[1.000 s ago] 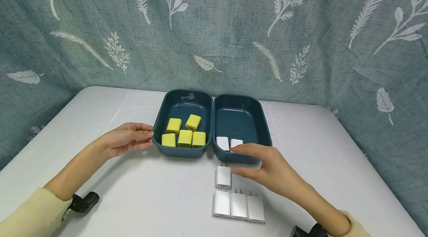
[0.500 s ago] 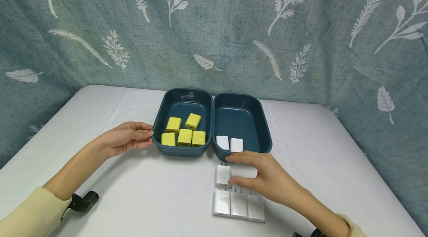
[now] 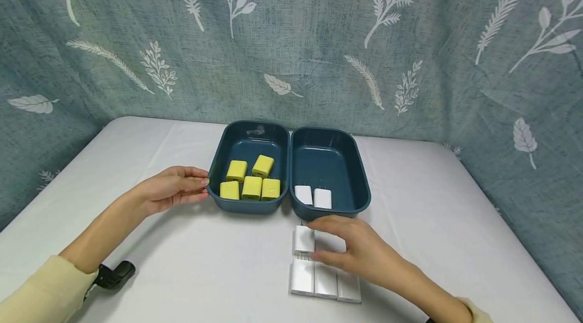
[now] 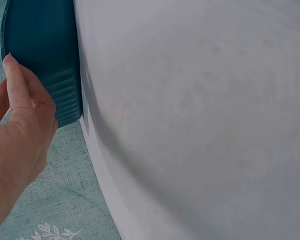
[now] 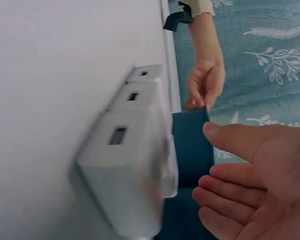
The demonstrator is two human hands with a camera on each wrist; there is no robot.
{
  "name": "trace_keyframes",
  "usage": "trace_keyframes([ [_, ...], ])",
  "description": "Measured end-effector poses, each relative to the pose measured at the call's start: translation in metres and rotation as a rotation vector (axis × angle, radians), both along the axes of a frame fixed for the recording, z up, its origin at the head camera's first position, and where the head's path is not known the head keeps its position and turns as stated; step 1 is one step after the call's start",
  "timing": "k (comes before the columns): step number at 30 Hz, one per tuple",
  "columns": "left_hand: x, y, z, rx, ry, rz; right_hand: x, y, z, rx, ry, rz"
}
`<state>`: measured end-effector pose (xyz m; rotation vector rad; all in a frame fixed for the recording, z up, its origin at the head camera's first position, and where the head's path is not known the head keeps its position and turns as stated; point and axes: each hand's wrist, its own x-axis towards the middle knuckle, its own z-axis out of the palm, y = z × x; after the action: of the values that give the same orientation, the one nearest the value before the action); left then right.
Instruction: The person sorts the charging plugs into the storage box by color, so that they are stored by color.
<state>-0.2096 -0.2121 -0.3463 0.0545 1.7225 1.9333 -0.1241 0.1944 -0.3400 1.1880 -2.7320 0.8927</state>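
Note:
My left hand [image 3: 175, 186] pinches the rim of the left blue bin [image 3: 249, 206] at its near left corner. In the left wrist view, the thumb lies at the bin's rim and the other fingers curl by its ribbed outer wall. Several yellow charger plugs [image 3: 251, 189] lie in this bin. My right hand [image 3: 360, 247] is over the table, thumb and index finger spread at the right side of a white charger plug [image 3: 303, 239]. Below that plug, three more white charger plugs [image 3: 302, 277] lie side by side, partly covered by the hand; in the right wrist view their ports [image 5: 117, 135] show.
The right blue bin [image 3: 330, 133] stands against the left one and holds two white charger plugs [image 3: 322, 198] at its near end. A white cloth [image 3: 205, 272] covers the table. A patterned blue-green curtain [image 3: 319, 19] hangs behind it.
My right hand has moved back from the right bin's near edge, down to the single white plug on the table. Both white plugs in that bin now show fully. The left hand has stayed put.

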Motion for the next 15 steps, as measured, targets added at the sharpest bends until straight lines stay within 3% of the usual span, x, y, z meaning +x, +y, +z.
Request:
trace_keyframes([
  [4, 0.000, 0.000, -0.001, 0.002, 0.002, -0.003, 0.000, 0.000, -0.006, 0.047, 0.029, -0.009],
  [10, 0.000, 0.000, -0.001, 0.001, 0.014, -0.008, 0.000, -0.002, -0.011, 0.108, -0.001, -0.035],
  [15, 0.000, 0.000, -0.002, 0.000, 0.021, -0.009, -0.001, -0.002, -0.014, 0.113, 0.009, -0.051],
])
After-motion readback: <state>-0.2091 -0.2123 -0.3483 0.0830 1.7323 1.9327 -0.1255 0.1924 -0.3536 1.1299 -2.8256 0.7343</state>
